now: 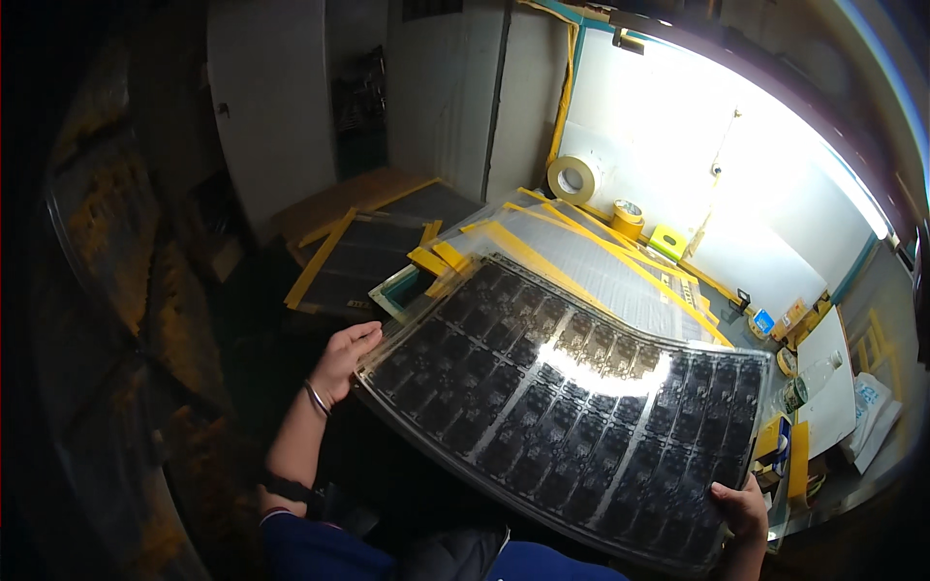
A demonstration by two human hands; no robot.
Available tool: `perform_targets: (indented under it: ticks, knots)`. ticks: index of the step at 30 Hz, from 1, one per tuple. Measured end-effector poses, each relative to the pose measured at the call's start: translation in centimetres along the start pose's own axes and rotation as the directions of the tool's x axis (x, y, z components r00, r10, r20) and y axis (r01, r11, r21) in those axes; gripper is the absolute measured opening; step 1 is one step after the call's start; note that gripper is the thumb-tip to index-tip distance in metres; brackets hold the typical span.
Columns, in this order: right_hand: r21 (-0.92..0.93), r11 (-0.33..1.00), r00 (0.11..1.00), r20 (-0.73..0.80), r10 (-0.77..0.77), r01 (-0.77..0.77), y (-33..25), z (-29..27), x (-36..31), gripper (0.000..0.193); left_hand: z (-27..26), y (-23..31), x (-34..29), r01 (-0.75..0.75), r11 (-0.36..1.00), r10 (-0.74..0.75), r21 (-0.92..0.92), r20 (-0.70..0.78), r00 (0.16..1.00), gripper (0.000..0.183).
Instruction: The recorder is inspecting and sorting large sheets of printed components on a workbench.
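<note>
I hold a large, thin, dark sheet patterned with rows of small circuit shapes, slightly bowed and glossy under the light. My left hand grips its left edge, thumb on top. At its lower right corner my right hand holds the sheet. It hangs above a bright work table, over other sheets edged with yellow tape.
Two rolls of yellow tape stand on the table near the back. More taped sheets lie to the left. A clear bottle, small boxes and a white bag crowd the right side. The surroundings at left are dark.
</note>
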State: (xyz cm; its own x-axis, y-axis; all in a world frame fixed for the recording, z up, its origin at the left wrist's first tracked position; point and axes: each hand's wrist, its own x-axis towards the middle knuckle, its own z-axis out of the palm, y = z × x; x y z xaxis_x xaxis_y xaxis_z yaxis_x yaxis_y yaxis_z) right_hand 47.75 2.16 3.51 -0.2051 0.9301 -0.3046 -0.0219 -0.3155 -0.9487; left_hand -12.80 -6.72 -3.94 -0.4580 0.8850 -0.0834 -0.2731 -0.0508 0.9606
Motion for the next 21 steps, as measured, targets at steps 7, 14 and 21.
perform_targets:
  ticks: [7,14,21]
  knots:
    - [0.027,1.000,0.999,0.047,-0.002,0.001,-0.8,1.3,0.1,0.053,-0.4,2.8,2.6,0.224,0.842,-0.370,0.491,0.224,0.902,0.018]
    - [-0.166,0.964,0.970,-0.094,-0.224,0.206,0.5,0.5,0.1,0.046,1.3,3.1,1.4,0.187,0.876,-0.293,0.444,0.182,0.939,0.030]
    - [-0.267,0.771,0.733,-0.245,-0.635,0.579,-1.7,-0.8,-0.6,0.031,3.8,6.4,2.3,-0.378,0.875,0.314,0.302,0.239,0.919,0.021]
